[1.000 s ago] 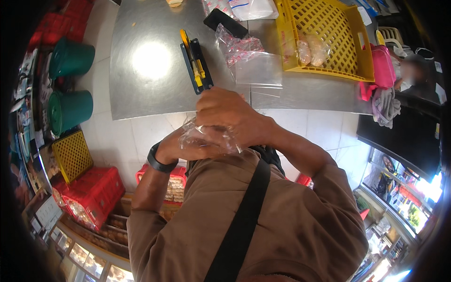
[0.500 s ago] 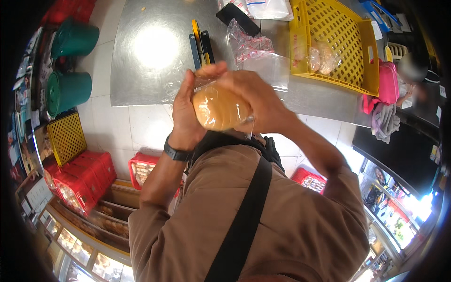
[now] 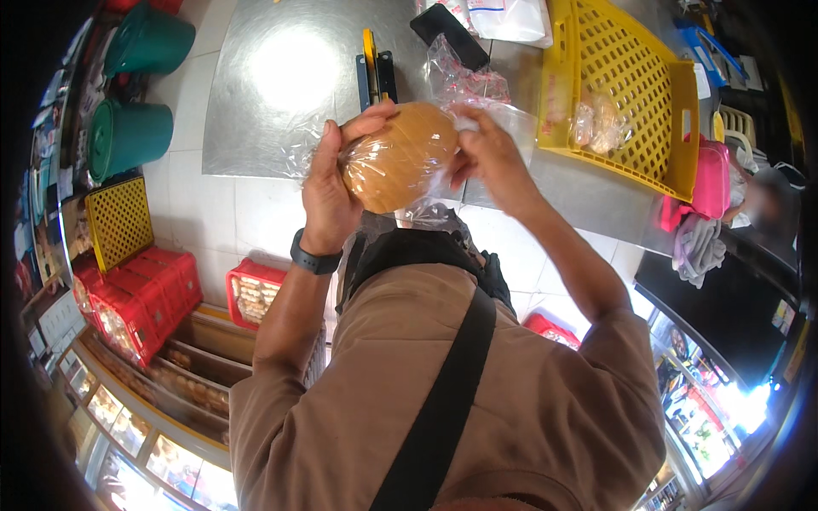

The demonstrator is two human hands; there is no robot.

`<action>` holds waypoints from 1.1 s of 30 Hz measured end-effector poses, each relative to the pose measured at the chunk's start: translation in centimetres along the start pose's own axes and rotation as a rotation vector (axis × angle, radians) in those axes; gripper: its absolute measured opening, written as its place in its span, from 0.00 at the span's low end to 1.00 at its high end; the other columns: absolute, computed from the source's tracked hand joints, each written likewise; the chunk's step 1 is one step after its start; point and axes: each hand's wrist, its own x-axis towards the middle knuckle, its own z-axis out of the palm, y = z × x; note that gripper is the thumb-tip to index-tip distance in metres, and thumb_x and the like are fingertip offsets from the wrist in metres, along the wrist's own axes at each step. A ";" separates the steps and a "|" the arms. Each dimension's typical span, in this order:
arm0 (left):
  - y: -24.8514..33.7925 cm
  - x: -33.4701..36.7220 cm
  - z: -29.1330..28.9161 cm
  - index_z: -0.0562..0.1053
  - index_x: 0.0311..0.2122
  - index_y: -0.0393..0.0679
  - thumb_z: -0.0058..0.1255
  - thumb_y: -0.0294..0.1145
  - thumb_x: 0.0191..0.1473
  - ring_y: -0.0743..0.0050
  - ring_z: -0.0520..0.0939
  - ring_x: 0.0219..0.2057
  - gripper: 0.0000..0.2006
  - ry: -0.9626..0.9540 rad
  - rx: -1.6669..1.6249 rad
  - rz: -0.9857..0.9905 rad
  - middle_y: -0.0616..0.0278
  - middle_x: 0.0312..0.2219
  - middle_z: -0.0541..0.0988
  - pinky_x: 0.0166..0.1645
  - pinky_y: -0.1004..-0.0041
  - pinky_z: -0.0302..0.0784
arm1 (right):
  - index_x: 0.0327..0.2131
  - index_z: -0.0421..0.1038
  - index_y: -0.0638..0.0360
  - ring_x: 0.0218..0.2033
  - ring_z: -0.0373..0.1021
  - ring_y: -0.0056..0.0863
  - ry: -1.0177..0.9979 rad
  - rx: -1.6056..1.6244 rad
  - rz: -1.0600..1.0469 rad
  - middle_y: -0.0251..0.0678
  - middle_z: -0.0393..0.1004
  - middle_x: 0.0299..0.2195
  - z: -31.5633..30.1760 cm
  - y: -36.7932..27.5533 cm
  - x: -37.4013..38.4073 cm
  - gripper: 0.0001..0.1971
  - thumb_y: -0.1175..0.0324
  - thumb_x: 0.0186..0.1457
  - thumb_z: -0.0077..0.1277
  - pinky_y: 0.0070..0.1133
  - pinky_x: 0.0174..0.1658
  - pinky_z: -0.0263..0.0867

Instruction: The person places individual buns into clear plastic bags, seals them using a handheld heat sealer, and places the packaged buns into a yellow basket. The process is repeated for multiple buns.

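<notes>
Resting against the spread left hand (image 3: 331,200), a rounded brown bread (image 3: 400,157) in clear film (image 3: 300,153) is being held before the torso (image 3: 366,341), over the near edge of the steel counter (image 3: 243,128). The two-handed clasp of half a second earlier is being replaced: the right hand (image 3: 496,160) is now being placed at the bread's right end, thumb and fingers drawn together, apparently pinching the film, though the exact grip is being obscured by blur. The load is thus seemingly being borne by the left hand, the wrapping being managed by the right hand.
</notes>
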 end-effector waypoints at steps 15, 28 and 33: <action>0.7 -2.5 -0.7 0.75 0.42 0.35 0.25 0.53 0.70 0.63 0.79 0.44 0.31 -0.288 -0.122 -0.447 0.53 0.39 0.77 0.53 0.67 0.75 | 0.37 0.76 0.56 0.45 0.73 0.28 -0.106 0.055 0.019 0.36 0.76 0.44 0.2 -0.2 -1.6 0.07 0.66 0.57 0.55 0.30 0.43 0.70; 1.8 -0.3 -3.9 0.71 0.52 0.39 0.64 0.44 0.45 0.57 0.76 0.50 0.30 -0.782 0.357 -0.744 0.50 0.45 0.76 0.56 0.63 0.71 | 0.34 0.76 0.50 0.45 0.71 0.29 -0.576 -0.444 -0.569 0.30 0.75 0.42 2.8 -0.6 3.9 0.12 0.66 0.43 0.64 0.32 0.45 0.65; 5.1 2.7 -2.2 0.72 0.46 0.39 0.63 0.36 0.41 0.51 0.75 0.48 0.25 -0.409 1.801 0.001 0.53 0.42 0.75 0.47 0.59 0.77 | 0.29 0.75 0.58 0.30 0.73 0.41 -0.339 -0.445 -0.268 0.39 0.75 0.28 4.6 1.9 7.7 0.06 0.67 0.52 0.57 0.33 0.33 0.67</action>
